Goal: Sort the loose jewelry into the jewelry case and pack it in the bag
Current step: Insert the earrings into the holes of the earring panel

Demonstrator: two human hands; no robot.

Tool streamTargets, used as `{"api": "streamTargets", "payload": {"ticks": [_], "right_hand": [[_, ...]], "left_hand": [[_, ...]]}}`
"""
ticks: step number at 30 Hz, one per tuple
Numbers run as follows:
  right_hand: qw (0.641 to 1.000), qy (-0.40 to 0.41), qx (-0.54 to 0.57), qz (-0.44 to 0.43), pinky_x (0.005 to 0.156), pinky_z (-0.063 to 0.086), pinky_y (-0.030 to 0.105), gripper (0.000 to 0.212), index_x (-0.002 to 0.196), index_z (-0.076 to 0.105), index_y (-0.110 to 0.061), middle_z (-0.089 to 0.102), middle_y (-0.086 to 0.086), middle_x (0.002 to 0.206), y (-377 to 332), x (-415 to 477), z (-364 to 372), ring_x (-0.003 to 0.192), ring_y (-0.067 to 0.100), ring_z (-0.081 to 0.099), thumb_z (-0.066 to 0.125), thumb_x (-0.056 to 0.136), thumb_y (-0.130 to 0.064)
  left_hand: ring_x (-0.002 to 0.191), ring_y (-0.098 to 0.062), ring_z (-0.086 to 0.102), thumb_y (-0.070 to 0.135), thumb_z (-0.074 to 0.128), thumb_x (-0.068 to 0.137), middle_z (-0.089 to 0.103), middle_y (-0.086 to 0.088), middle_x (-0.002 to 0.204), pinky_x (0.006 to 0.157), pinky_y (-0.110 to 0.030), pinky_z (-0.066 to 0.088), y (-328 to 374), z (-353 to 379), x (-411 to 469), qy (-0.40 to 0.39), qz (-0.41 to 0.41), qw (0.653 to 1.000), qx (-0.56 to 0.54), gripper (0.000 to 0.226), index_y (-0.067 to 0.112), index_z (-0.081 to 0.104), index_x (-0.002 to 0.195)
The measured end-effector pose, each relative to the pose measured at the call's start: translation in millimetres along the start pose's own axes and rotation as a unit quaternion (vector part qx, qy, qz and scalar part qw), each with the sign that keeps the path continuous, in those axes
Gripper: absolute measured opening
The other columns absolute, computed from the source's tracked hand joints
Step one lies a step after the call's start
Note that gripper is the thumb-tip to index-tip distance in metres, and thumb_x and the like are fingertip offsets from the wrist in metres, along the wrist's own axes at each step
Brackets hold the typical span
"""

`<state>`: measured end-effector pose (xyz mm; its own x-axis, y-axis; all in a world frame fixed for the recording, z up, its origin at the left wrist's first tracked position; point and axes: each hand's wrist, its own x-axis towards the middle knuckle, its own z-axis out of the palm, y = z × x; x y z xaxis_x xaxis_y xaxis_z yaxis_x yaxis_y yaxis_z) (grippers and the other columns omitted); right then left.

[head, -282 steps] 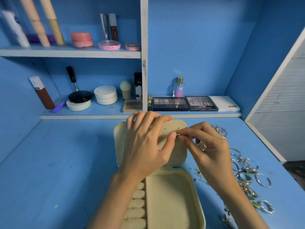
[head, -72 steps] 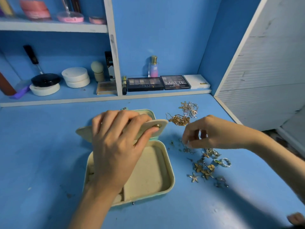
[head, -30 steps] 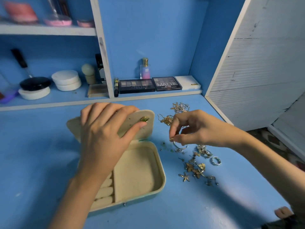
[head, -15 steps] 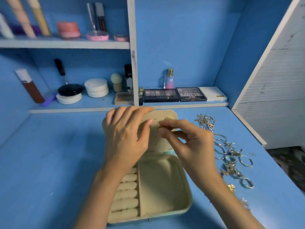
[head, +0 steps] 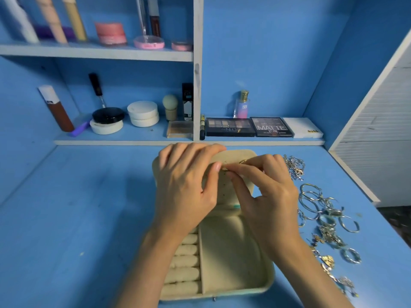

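Nearest me, the case (head: 233, 283) lies open on the table (head: 73, 218). Its base has a column of ring rolls (head: 184, 263) on its left side and one plain compartment (head: 231, 252) on its right.

Both forearms come in over the base. Behind it the holed panel (head: 224, 190) stands up, tilted back. My view has the left hand (head: 189, 187) gripping that panel, with fingers curled over its top edge and the thumb lying on its front face. The right hand (head: 266, 196) meets it from the right, thumb and forefinger pinched together on a tiny piece (head: 224, 168) at the panel's upper holes. I cannot make out what that piece is. A gold earring (head: 242, 161) sits on the panel just above the right hand's fingers.

On the table right of the case, apart from it, the loose jewelry (head: 329, 232) runs in a strip. There are rings and small charms near me, silver hoops (head: 310, 196) further on and a heap of chains (head: 294, 166) at the far end.

Along the back, a low shelf (head: 133, 142) carries palettes (head: 230, 127), a perfume bottle (head: 242, 104) and round compacts (head: 143, 113). An upper shelf (head: 95, 52) holds tubes and pink jars (head: 110, 33).
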<state>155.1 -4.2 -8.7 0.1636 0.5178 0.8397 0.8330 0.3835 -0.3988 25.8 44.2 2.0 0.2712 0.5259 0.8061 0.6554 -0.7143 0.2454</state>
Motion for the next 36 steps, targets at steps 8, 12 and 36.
{"api": "streamTargets", "payload": {"ticks": [8,12,36], "right_hand": [[1.000,-0.017,-0.016,0.002,0.062,0.041,0.041,0.009,0.087,0.073,-0.014,0.054,-0.002,0.076,0.0,1.6,-1.5,0.073,0.021,0.044,0.067,0.082,-0.017],[1.000,-0.007,-0.021,0.008,0.062,0.041,0.039,0.008,0.086,0.073,-0.014,0.053,-0.002,0.075,-0.3,3.2,-1.4,0.073,0.019,0.043,0.068,0.081,-0.017],[0.997,-0.027,0.026,0.067,0.069,0.037,0.022,0.014,0.086,0.069,-0.014,0.051,0.000,0.076,7.2,6.8,-28.7,0.074,0.014,0.048,0.056,0.084,-0.011]], "left_hand": [[0.089,-0.019,0.056,0.021,0.057,0.088,0.067,0.006,0.096,0.086,-0.027,0.029,0.9,-0.5,0.4,0.001,-0.003,1.000,0.003,0.021,0.018,0.069,0.105],[0.089,-0.019,0.056,0.021,0.057,0.088,0.067,0.006,0.095,0.087,-0.026,0.028,2.0,-1.0,0.5,0.002,-0.003,1.000,0.002,0.021,0.018,0.069,0.105],[0.086,-0.020,0.056,0.030,0.062,0.087,0.067,0.005,0.090,0.086,-0.025,0.027,2.9,0.4,0.4,0.016,0.007,1.000,0.010,0.021,0.016,0.070,0.100]]}}
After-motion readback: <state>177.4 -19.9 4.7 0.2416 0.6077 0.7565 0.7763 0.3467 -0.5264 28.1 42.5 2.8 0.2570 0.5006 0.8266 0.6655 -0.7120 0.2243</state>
